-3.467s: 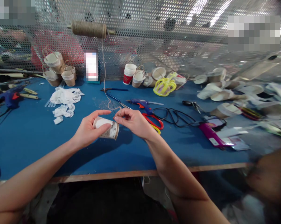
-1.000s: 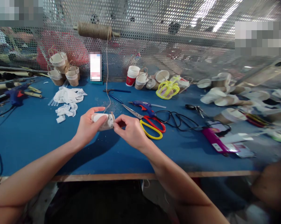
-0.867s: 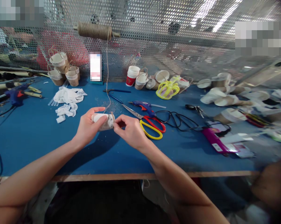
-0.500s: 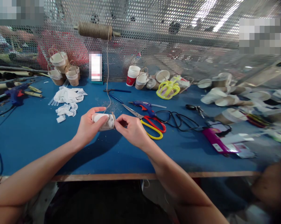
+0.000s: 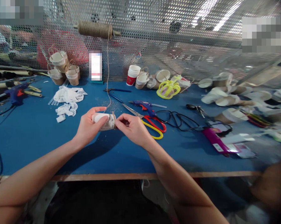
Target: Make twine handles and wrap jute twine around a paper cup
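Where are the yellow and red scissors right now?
In the head view, the scissors lie on the blue table just right of the right hand, with the blue glue gun right behind them and the black cable to their right.

Cup [image 5: 104, 121] sits between both hands above the tabletop [image 5: 33, 137]; scissors [image 5: 147, 123] lie right, paper scraps [image 5: 67, 99] behind-left.

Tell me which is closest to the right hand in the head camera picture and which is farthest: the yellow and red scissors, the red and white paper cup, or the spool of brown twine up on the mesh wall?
From the right hand:
1. Yellow and red scissors, just to its right on the blue table.
2. Red and white paper cup, upright at the table's back edge.
3. Spool of brown twine, high on the mesh wall.
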